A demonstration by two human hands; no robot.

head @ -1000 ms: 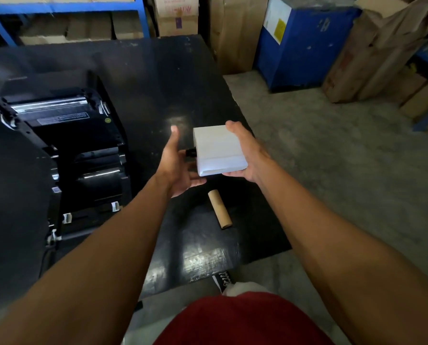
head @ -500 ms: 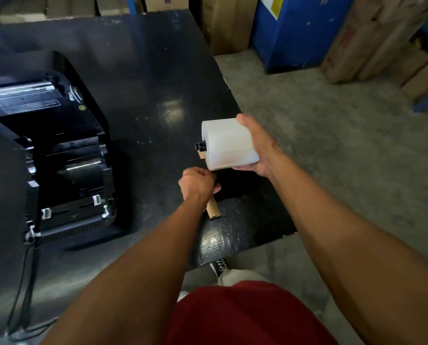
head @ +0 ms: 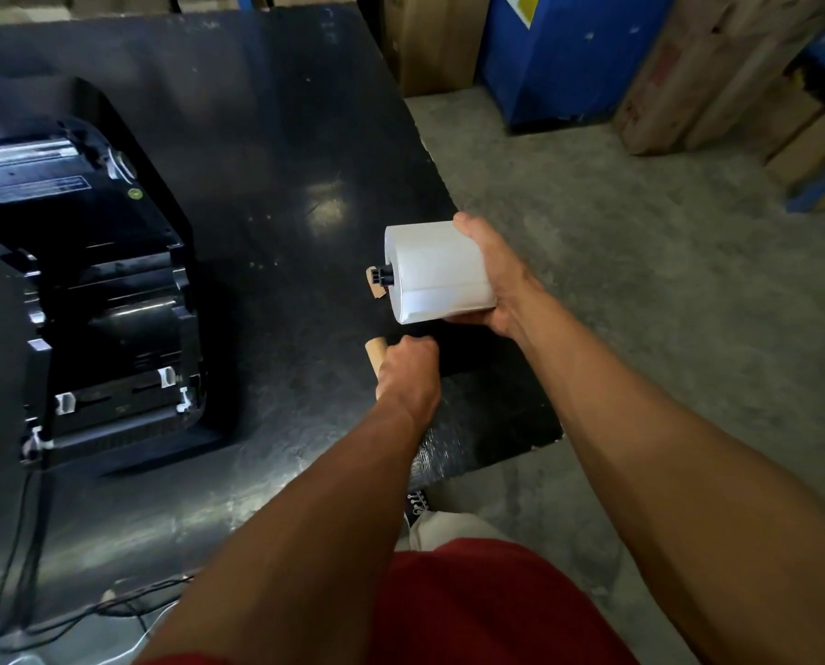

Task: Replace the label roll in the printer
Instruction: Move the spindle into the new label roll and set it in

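My right hand [head: 494, 280] grips a full white label roll [head: 437, 271] above the table's right edge; a black spindle end [head: 382, 276] sticks out of its left side. Just below it, my left hand [head: 410, 371] is closed around an empty brown cardboard core [head: 376, 353], whose top end pokes out of the fist. The black label printer [head: 94, 300] stands at the left with its lid open, and its roll bay holds nothing.
The black table [head: 276, 184] ends close to the right of my hands, with concrete floor beyond. Cables [head: 22, 568] trail from the printer's front. A blue bin [head: 564, 55] and cardboard boxes [head: 717, 74] stand at the back right.
My left hand let go of the white roll, dropped to the table and closed on the cardboard core, now lifting it. My right hand kept the roll, turning it slightly.
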